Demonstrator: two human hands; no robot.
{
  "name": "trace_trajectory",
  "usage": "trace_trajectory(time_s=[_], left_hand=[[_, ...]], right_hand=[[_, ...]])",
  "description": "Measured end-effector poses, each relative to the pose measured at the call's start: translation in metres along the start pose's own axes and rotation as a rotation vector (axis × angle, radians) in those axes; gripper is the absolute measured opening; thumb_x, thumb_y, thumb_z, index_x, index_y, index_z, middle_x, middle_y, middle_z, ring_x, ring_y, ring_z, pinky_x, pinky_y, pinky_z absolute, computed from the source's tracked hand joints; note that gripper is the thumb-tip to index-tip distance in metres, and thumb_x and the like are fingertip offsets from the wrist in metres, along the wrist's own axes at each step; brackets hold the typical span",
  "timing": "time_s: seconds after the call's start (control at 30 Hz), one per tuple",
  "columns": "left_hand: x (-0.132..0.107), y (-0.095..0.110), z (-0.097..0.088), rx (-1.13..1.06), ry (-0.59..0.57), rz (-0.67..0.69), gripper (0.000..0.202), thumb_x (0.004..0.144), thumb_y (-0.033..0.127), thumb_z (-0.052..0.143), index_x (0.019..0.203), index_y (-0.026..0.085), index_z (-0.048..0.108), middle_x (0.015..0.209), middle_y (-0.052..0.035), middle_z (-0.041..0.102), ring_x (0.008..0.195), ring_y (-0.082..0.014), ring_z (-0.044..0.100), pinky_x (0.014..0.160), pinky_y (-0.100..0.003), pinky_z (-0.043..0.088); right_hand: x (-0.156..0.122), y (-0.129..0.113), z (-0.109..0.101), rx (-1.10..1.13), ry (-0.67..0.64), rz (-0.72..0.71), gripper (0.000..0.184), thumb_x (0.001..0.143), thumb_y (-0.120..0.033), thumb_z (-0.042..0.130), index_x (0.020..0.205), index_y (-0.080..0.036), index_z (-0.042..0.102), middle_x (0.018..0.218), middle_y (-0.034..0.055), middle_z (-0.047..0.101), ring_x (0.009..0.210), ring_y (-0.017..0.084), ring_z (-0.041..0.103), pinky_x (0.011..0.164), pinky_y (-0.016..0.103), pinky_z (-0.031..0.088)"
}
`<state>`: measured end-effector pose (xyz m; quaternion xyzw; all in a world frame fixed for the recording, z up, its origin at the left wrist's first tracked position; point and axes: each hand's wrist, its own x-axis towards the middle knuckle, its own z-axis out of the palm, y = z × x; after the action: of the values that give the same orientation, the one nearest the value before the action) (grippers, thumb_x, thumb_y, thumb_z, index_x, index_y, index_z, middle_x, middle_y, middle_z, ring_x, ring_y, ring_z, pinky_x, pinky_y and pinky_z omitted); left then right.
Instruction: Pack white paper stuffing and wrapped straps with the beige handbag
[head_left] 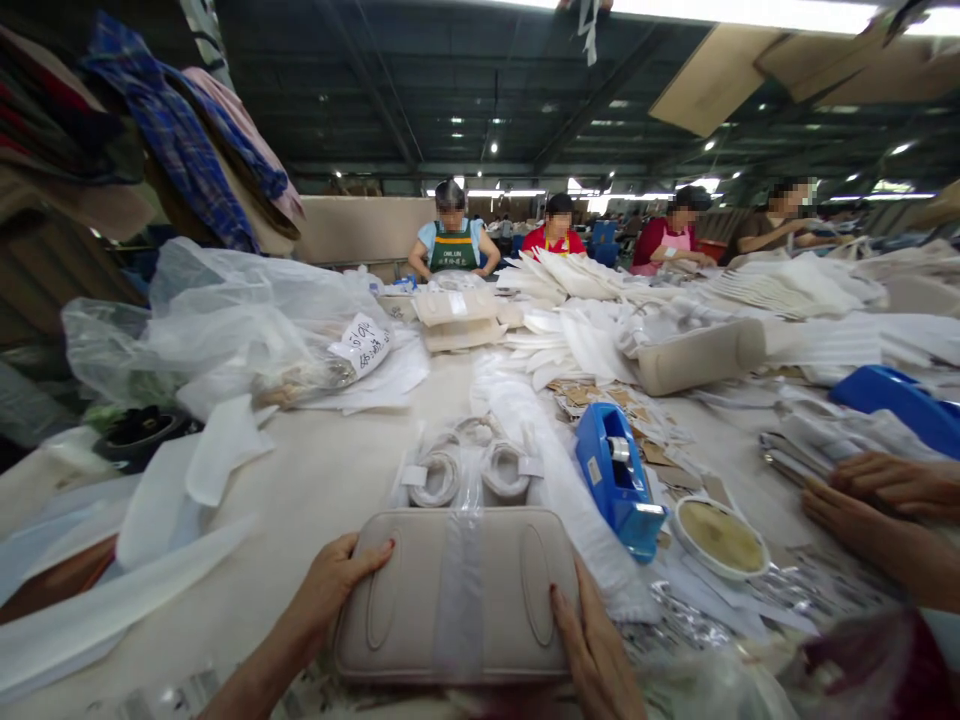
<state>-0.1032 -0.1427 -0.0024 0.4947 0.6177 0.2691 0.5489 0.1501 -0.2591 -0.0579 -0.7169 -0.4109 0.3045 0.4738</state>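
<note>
Between my two hands is a beige handbag point(405, 590) with a pale strip wrapped down its middle and an oval handle outline on each side. My left hand point(337, 580) grips its left edge, thumb on the front face. On the right edge, my right hand point(596, 640) holds it with the thumb in front; the fingers behind are partly hidden. Coiled straps point(435, 478) in pale wrapping lie just behind the bag's top edge. A blue tape dispenser point(615, 480) stands to the right of the bag.
A round dish point(720, 537) sits beyond the dispenser. At the right edge, a co-worker's hands point(885, 500) work on a wrapped item. A big plastic bag point(240, 320) and white sheets point(172, 480) lie left. Another beige bag point(701, 357) rests among white padding; several people sit across the table.
</note>
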Motion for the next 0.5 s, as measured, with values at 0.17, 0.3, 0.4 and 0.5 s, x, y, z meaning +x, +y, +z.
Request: trace_trajectory(time_s=[0.17,0.3,0.4,0.5], left_hand=[[-0.007,0.014,0.009,-0.291,-0.014,-0.087,0.037,0.056,0.042,0.076,0.075,0.014,0.062,0.061,-0.0043,0.066,0.055,-0.0187,0.058,0.050,-0.027,0.044],[-0.001,0.014,0.008,-0.381,-0.061,-0.133,0.037,0.057,0.043,0.077,0.071,0.013,0.062,0.060,-0.0077,0.067,0.057,-0.0236,0.063,0.053,-0.031,0.049],[0.007,0.014,0.005,-0.407,-0.066,-0.164,0.034,0.056,0.043,0.077,0.066,0.014,0.062,0.059,-0.0087,0.067,0.058,-0.0266,0.064,0.056,-0.035,0.052],[0.010,0.019,0.000,-0.428,-0.114,-0.201,0.033,0.053,0.042,0.079,0.062,0.015,0.062,0.057,-0.0088,0.067,0.056,-0.0270,0.064,0.057,-0.035,0.053]], right_hand=[[0.011,-0.015,0.001,0.229,-0.084,0.069,0.069,0.081,-0.060,0.044,0.132,-0.014,0.044,0.135,0.0117,0.048,0.128,0.022,0.041,0.111,0.037,0.026],[0.034,-0.009,-0.005,0.502,-0.158,0.227,0.076,0.064,-0.060,0.064,0.123,-0.013,0.053,0.123,0.0129,0.059,0.119,0.026,0.050,0.103,0.035,0.038],[0.047,-0.013,-0.007,0.661,-0.284,0.364,0.072,0.054,-0.056,0.072,0.110,-0.011,0.062,0.103,0.0139,0.068,0.106,0.030,0.060,0.090,0.037,0.049],[0.054,-0.028,-0.012,0.738,-0.468,0.480,0.061,0.056,-0.052,0.071,0.098,-0.009,0.066,0.087,0.0153,0.070,0.091,0.030,0.066,0.082,0.039,0.053]])
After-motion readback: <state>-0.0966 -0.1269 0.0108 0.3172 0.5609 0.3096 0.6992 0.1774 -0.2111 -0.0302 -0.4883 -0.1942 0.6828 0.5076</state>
